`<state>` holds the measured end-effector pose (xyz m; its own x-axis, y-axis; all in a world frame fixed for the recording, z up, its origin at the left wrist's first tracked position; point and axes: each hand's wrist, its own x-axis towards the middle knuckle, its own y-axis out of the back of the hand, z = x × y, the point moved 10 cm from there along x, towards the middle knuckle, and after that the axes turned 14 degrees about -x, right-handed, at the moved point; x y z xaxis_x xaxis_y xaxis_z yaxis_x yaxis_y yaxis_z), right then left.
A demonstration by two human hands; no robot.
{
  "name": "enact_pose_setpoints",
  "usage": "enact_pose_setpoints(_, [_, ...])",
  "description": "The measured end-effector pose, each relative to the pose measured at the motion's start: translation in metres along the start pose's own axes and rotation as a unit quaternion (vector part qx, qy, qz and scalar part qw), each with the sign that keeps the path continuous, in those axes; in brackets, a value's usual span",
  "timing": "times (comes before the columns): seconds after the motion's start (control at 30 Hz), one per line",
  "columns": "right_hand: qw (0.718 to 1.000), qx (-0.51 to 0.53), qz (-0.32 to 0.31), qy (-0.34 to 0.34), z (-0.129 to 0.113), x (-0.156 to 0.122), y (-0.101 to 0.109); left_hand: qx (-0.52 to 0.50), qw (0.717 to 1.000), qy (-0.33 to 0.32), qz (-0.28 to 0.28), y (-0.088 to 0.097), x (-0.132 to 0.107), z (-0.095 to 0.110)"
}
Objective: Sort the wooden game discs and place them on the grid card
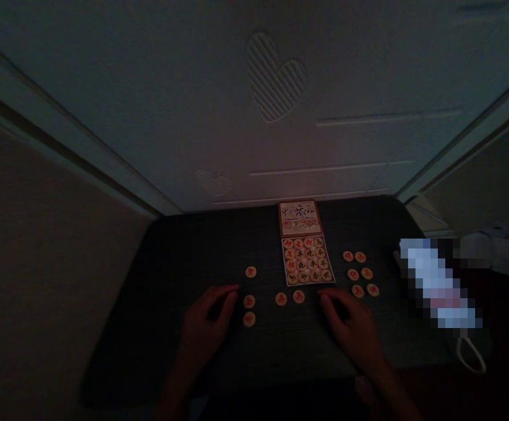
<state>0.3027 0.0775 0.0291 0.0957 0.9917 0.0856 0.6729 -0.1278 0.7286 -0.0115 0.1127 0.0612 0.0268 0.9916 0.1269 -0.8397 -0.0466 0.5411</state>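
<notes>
My left hand rests on the dark tabletop, thumb and forefinger drawn together, with no piece visible between them. Just right of it lie three round Chinese chess pieces with red characters; the nearest is a wooden piece. My right hand is curled in the same way, its fingertips below the box's right corner and showing nothing held. Between the hands sit two red-marked pieces. Beyond them, an open Chinese chess box holds rows of pieces in red and black. Its printed lid stands behind it.
Several loose red-marked pieces lie in pairs right of the box. A blurred-out pale object is at the table's right end, with a white loop below. A panel with embossed hearts rises behind the dark table. The room is dim.
</notes>
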Motion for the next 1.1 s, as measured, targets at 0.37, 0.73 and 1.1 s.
enact_pose_setpoints(0.37, [0.999, -0.033, 0.018, -0.008, 0.001, -0.001, 0.003, 0.085, 0.993, -0.082, -0.022, -0.022, -0.048, 0.011])
enact_pose_setpoints(0.73, [0.999, -0.030, 0.014, -0.024, 0.003, -0.001, 0.003, -0.045, 0.996, -0.066, -0.043, -0.039, -0.053, 0.022])
enact_pose_setpoints(1.1, [0.994, 0.075, -0.077, -0.011, -0.032, -0.036, -0.029, -0.236, 0.965, -0.035, -0.106, -0.090, -0.053, 0.053])
